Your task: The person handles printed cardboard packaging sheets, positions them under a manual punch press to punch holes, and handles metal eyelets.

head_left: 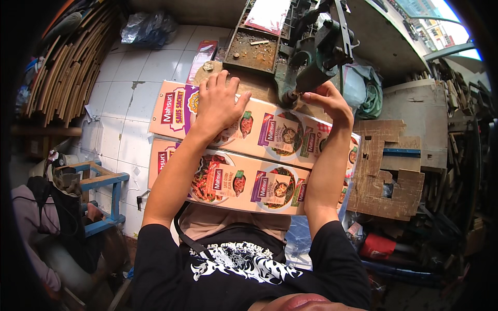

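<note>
Two long printed cardboard panels, peach-coloured with food pictures, lie side by side in front of me. My left hand [220, 101] rests on the far panel [249, 124], thumb apart and fingers stretched over its far edge. The near panel [244, 181] lies closer to my body, partly under my forearms. At the far panel's edge stands a dark green metal press [314, 70]. My right hand [329, 101] is bent in beside the press's lower tip, thumb and fingers drawn together there. Whatever is between those fingers is too small to make out.
A metal tray [252, 49] with small bits sits beyond the panels, left of the press. Worn brown boards [386, 176] are at the right. Stacked wooden strips [78, 62] stand far left. A blue stool [104, 184] and a seated person [57, 233] are at the left.
</note>
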Tool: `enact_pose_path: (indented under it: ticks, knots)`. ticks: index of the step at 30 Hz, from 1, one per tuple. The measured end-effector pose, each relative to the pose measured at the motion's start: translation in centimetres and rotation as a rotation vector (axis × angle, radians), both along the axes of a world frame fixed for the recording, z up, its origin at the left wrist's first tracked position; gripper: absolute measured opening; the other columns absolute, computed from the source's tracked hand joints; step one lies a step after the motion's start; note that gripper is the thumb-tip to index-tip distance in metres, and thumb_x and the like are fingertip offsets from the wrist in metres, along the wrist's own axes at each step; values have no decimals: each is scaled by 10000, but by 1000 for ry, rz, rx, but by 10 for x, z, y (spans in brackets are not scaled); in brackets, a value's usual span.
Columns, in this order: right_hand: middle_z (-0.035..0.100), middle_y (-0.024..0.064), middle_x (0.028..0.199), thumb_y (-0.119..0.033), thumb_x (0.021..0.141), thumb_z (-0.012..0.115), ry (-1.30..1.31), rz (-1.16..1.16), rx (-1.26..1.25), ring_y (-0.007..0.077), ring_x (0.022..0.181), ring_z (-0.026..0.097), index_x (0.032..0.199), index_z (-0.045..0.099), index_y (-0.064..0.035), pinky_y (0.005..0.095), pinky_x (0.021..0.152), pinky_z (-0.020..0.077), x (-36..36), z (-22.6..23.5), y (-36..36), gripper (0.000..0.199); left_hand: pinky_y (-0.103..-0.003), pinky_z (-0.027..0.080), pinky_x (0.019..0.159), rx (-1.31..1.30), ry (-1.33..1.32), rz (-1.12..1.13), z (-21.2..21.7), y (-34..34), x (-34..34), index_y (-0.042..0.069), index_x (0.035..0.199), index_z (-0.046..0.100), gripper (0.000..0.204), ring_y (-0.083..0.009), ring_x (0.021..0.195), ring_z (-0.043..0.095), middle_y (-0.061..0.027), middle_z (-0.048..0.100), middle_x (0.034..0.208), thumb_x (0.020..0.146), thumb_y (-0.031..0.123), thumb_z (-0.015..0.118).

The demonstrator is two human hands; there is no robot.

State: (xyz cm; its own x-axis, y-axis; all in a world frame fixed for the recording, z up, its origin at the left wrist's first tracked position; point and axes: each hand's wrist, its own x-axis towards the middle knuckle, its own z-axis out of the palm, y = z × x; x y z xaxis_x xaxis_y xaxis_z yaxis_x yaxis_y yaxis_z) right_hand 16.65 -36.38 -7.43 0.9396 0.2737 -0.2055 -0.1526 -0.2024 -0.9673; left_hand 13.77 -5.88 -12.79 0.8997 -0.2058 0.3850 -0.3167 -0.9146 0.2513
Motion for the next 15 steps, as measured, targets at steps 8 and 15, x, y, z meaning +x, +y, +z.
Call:
enact_pose_path:
  ticks: [8,15]
  knots:
    - [692,28,908,-179,806,823,5,60,-13,91,853,627,1005,695,1,244,789,502,2,5,2,298,-485,341,1058,2,-6,-3,-1,0,1,55,1187,618,476,-338,1246,481,-188,542,1300,915,445,590]
    - [695,30,911,-172,810,819,3,71,71,95,854,631,1015,694,2,244,788,504,5,-7,-3,296,-480,351,1044,1,-18,-10,-1,0,1,58,1175,619,464,-337,1236,487,-187,543,1295,914,440,593]
